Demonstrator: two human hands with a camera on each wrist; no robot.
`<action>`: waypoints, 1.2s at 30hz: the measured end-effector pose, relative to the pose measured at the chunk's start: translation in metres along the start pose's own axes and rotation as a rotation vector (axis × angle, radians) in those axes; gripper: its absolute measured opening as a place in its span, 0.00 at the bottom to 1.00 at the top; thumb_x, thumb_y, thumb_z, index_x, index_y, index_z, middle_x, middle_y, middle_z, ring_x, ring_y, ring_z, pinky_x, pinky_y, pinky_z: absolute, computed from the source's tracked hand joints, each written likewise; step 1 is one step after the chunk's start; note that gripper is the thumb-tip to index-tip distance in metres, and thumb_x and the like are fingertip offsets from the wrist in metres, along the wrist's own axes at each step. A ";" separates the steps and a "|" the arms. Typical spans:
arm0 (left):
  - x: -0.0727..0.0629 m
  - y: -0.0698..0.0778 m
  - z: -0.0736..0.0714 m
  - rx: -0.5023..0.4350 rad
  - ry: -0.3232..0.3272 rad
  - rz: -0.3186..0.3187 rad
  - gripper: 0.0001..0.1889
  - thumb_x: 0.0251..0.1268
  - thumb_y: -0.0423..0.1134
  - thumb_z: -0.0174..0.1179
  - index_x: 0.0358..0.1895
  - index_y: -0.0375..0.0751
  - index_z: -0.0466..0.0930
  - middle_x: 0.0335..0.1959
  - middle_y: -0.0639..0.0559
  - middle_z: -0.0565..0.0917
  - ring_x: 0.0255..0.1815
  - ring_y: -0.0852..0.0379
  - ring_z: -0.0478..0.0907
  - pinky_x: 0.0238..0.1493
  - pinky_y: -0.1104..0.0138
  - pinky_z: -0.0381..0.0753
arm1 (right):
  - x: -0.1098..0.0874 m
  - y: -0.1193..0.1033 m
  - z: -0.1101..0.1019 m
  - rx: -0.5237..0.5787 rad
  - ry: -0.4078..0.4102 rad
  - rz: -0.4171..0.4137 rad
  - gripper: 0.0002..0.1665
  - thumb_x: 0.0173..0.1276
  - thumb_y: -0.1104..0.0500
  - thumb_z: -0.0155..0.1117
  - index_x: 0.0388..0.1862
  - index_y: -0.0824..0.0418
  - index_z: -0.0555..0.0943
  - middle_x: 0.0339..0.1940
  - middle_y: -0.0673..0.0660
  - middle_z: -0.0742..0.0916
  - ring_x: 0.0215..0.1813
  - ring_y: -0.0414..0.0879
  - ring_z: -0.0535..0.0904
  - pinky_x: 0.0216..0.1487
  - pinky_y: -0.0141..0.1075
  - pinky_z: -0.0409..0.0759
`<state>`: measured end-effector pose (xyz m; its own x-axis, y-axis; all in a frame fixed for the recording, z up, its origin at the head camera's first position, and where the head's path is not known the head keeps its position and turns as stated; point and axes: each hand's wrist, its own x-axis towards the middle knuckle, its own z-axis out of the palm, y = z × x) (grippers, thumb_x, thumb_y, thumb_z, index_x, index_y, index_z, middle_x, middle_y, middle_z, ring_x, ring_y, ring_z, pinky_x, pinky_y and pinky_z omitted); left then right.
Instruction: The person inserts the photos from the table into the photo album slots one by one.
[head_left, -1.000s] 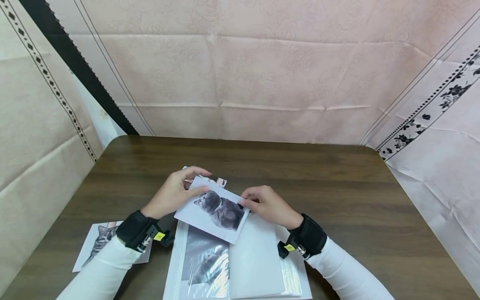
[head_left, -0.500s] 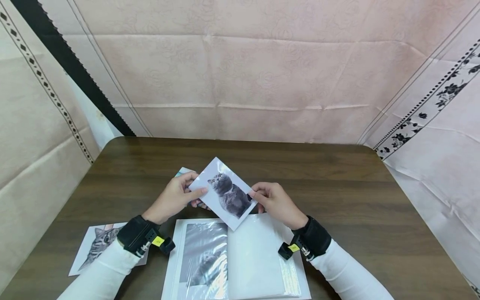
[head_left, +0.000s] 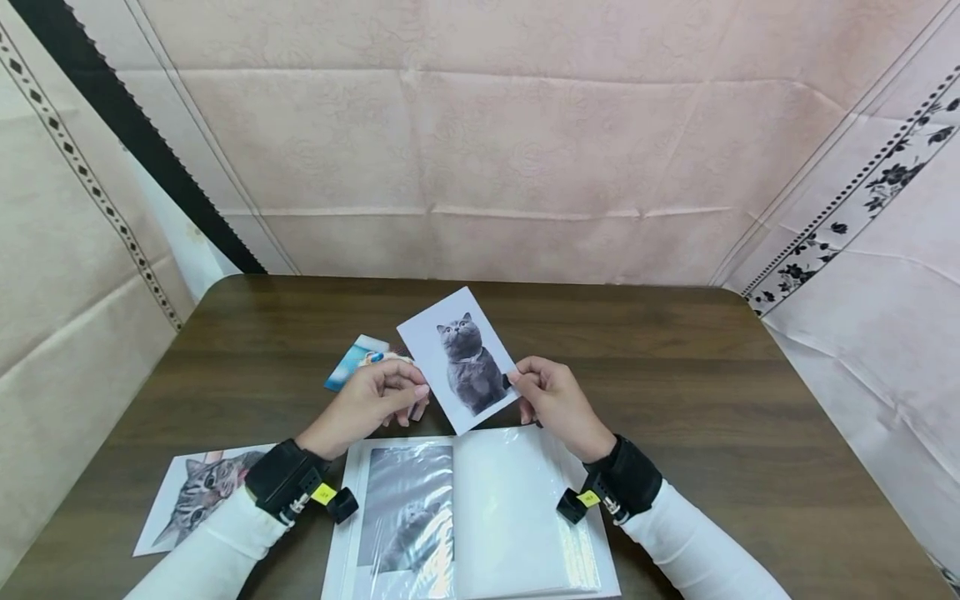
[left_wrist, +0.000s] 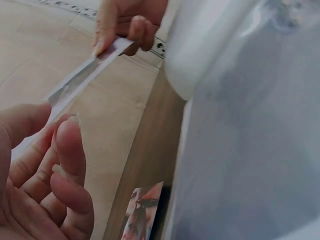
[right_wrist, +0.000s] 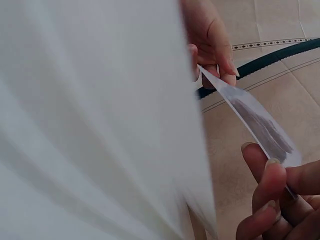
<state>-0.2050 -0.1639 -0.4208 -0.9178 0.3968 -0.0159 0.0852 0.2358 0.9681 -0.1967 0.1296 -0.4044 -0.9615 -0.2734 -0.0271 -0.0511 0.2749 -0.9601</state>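
A cat photo (head_left: 472,358), a grey cat on white, is held upright above the table and tilted. My right hand (head_left: 555,400) pinches its lower right edge between thumb and fingers. At its left edge my left hand (head_left: 378,400) has thumb and fingertips; the left wrist view shows the photo (left_wrist: 80,82) passing between them. Below lies an open photo album (head_left: 528,517). Its left page sleeve (head_left: 408,508) holds a grey cat picture; the right page is whitish. Behind and under my left hand lies a blue, colourful picture (head_left: 352,362), mostly hidden.
A tabby cat photo (head_left: 191,496) lies at the left of the wooden table (head_left: 675,375), partly under my left forearm. Pale cloth (head_left: 525,158) hangs behind the table and at both sides.
The grey cat photo has been raised away from the album and turned more upright. My left hand has shifted its hold toward the photo's lower left edge, and more of the blue picture shows.
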 end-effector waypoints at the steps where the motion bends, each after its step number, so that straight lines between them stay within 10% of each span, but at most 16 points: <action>1: 0.000 0.000 0.001 0.015 -0.009 0.013 0.11 0.73 0.42 0.62 0.50 0.40 0.81 0.35 0.31 0.84 0.24 0.58 0.79 0.23 0.66 0.75 | 0.000 0.000 0.001 0.005 -0.004 0.003 0.11 0.80 0.61 0.54 0.47 0.71 0.76 0.20 0.52 0.77 0.21 0.43 0.74 0.24 0.32 0.70; 21: 0.001 0.007 0.015 0.194 0.018 0.125 0.14 0.79 0.41 0.54 0.36 0.35 0.79 0.28 0.35 0.81 0.23 0.47 0.74 0.25 0.70 0.72 | -0.011 0.002 -0.002 -0.142 -0.130 -0.038 0.11 0.78 0.55 0.60 0.41 0.62 0.81 0.27 0.63 0.86 0.33 0.50 0.85 0.32 0.30 0.73; 36: 0.014 0.006 0.016 0.230 0.084 0.093 0.12 0.80 0.40 0.52 0.36 0.38 0.75 0.26 0.36 0.81 0.25 0.39 0.79 0.26 0.68 0.74 | -0.024 -0.003 -0.013 -0.658 -0.287 -0.081 0.20 0.66 0.49 0.73 0.50 0.60 0.86 0.41 0.49 0.82 0.44 0.44 0.72 0.45 0.35 0.71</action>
<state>-0.2112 -0.1426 -0.4196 -0.9300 0.3535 0.1011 0.2482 0.4009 0.8818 -0.1770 0.1477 -0.3974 -0.8438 -0.5226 -0.1219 -0.3576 0.7170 -0.5984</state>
